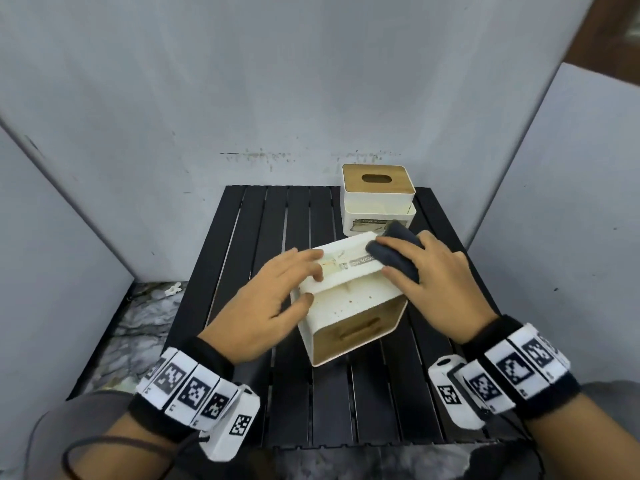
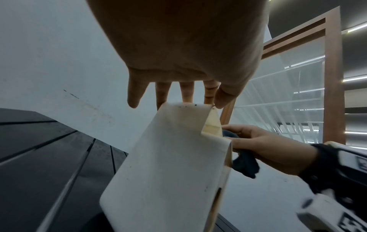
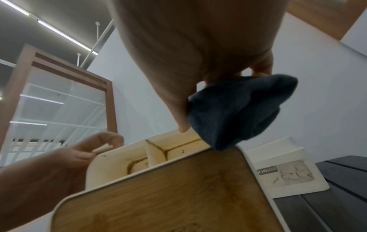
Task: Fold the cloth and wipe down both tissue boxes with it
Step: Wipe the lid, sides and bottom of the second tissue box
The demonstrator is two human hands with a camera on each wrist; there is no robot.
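The near tissue box (image 1: 349, 303), white with a wooden lid (image 3: 168, 196), lies tipped on its side in the middle of the black slatted table (image 1: 263, 237), lid towards me. My left hand (image 1: 311, 285) grips its upper left edge, fingers on top and thumb on the face below. My right hand (image 1: 383, 256) holds the bunched dark cloth (image 1: 398, 254) and presses it on the box's upper right corner. In the right wrist view the cloth (image 3: 238, 113) hangs from my fingers onto the box's edge. The second tissue box (image 1: 377, 202) stands upright just behind.
Grey partition walls (image 1: 311, 81) close in the table at the back and both sides. Marble-patterned floor (image 1: 138, 323) shows to the left of the table. The left half of the table (image 1: 242, 220) has nothing standing on it.
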